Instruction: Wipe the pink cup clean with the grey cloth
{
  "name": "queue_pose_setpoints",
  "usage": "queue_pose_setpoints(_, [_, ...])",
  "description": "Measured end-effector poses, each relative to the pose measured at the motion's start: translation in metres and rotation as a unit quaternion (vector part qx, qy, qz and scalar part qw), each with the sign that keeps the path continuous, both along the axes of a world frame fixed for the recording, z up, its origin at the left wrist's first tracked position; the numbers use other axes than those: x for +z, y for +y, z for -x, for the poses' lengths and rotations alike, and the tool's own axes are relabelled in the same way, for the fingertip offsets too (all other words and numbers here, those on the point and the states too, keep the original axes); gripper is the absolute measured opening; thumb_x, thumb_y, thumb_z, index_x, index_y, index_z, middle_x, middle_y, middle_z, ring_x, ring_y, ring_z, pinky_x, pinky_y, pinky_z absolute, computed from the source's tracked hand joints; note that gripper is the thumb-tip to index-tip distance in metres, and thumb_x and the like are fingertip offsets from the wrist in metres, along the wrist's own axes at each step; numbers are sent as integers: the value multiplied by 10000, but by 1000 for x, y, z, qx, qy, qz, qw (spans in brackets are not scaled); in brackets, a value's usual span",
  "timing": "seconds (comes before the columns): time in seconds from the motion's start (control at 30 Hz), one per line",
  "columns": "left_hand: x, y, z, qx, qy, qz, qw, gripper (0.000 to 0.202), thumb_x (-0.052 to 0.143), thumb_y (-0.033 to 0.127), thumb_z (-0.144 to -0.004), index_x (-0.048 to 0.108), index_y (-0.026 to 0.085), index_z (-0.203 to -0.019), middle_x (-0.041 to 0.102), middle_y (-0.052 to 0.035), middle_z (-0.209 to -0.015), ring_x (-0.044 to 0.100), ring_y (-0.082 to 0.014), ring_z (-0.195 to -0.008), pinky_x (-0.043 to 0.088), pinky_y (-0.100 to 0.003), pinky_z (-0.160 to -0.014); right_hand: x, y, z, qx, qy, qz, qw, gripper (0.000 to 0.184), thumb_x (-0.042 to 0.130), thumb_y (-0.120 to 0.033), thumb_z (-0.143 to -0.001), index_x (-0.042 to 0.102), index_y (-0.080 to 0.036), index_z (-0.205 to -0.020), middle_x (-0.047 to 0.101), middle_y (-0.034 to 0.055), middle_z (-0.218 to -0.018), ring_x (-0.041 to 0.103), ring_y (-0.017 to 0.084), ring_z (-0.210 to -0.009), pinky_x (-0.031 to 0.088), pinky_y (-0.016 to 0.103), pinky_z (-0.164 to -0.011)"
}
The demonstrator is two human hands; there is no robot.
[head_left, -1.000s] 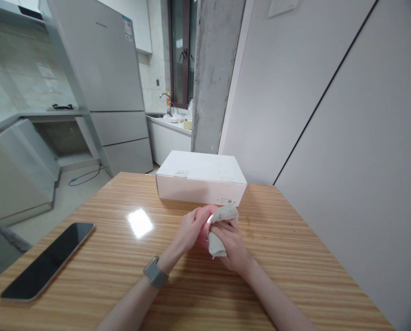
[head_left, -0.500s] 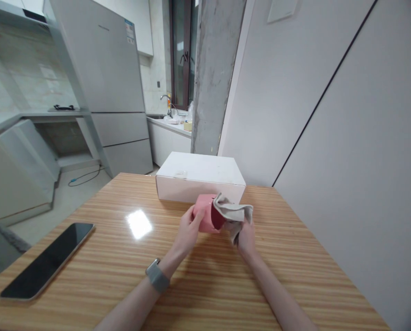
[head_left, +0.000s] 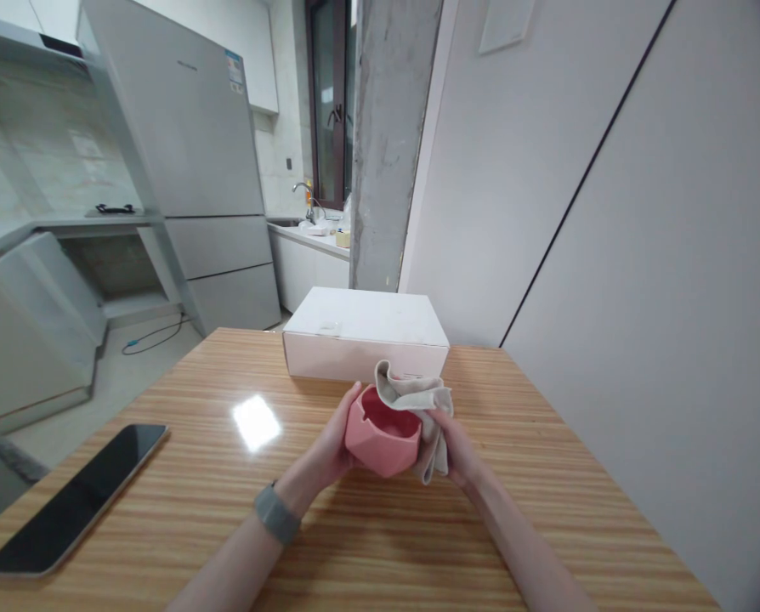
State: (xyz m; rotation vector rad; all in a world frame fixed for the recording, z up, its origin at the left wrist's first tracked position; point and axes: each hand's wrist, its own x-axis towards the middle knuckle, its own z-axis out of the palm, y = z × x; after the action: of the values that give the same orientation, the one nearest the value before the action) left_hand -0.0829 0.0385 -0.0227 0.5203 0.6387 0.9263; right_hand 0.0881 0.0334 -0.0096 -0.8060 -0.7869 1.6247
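My left hand (head_left: 334,433) is closed around the left side of a pink ashtray (head_left: 383,450), a faceted bowl with a notch in its rim. The ashtray is held above the table, its opening tipped up and toward me. A light grey cloth (head_left: 411,395) is gripped in my right hand (head_left: 453,442). Part of this cloth lies over the far right rim of the ashtray, and its lower folds hang along the right side. The right fingertips are partly hidden by the cloth.
A white cardboard box (head_left: 367,319) stands on the wooden table (head_left: 533,510) just beyond my hands. At the left edge lies a black phone (head_left: 80,497). A white wall (head_left: 641,297) runs along the right, with a fridge (head_left: 182,127) past the table.
The ashtray has turned from lying sideways, opening to the right, to opening upward and toward me. Both hands have come slightly lower and left, and the cloth has moved with the right hand.
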Motion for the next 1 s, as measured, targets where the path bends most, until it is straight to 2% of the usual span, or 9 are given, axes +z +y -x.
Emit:
queue_pose_setpoints(0.1, [-1,2,1,-11,18,17,1000,558,521,618,-791,619,194,-1140,719,-62,-976,668,-187,-752,539,-287,-621,-4,4,5,22,-17,23,999,287,699,-410,-692,672,-185,-869,740,40,-769,703,239,-820,560,333,-744])
queue_pose_setpoints(0.33, [1,4,-3,44,55,53,996,528,430,555,-876,577,174,-1211,678,-99,-1115,659,-219,-916,559,-342,-717,-15,6,30,-149,-13,-38,988,332,645,-510,-722,659,-230,-899,727,12,-793,668,211,-924,534,321,-806])
queue_pose_setpoints(0.47, [7,-3,-13,88,-53,-54,993,474,404,451,-926,513,164,-1288,578,-102,-1289,544,-214,-1176,465,-334,-960,-26,-3,39,-244,-97,-111,958,327,610,-478,-765,665,-227,-967,705,11,-935,603,199,-1044,447,329,-947])
queue_pose_setpoints(0.53, [11,-6,-15,58,-91,-104,989,437,420,408,-930,499,195,-1303,542,-76,-1335,494,-201,-1234,420,-329,-1015,-27,-4,37,-271,-128,-169,939,325,582,-458,-795,659,-224,-1008,684,19,-1028,566,195,-1093,368,342,-1021])
queue_pose_setpoints(0.6, [15,-7,-12,11,-68,-105,992,415,451,389,-919,512,212,-1290,565,-69,-1310,535,-200,-1189,450,-324,-981,-24,-1,29,-283,-136,-203,928,310,571,-445,-804,663,-221,-997,676,24,-1053,553,203,-1103,327,355,-1045])
queue_pose_setpoints(0.7, [18,-5,-1,-55,20,-51,997,515,441,516,-882,566,147,-1219,672,-119,-1106,670,-221,-912,554,-349,-786,-18,9,12,-209,-111,-162,958,301,566,-469,-794,677,-222,-925,700,20,-972,588,222,-1043,367,375,-1004])
queue_pose_setpoints(0.8, [17,-2,9,-119,90,-26,988,685,394,663,-825,606,95,-1144,706,-122,-832,667,-201,-632,573,-337,-567,-17,19,-1,-111,-95,-119,982,296,613,-484,-743,685,-218,-852,718,29,-857,628,249,-956,436,396,-922])
queue_pose_setpoints(0.9, [15,-2,10,-119,131,-56,983,606,446,638,-817,600,164,-1162,700,-78,-800,651,-176,-606,554,-275,-487,-22,24,-4,-88,-101,-115,984,276,652,-468,-709,687,-216,-817,720,30,-814,642,252,-919,461,389,-881])
queue_pose_setpoints(1.0, [16,-2,6,-94,161,-55,981,591,425,635,-826,606,179,-1155,694,-66,-775,644,-174,-591,554,-279,-470,-26,25,-2,-93,-102,-121,983,258,645,-452,-718,684,-223,-829,721,18,-851,638,237,-935,456,366,-890])
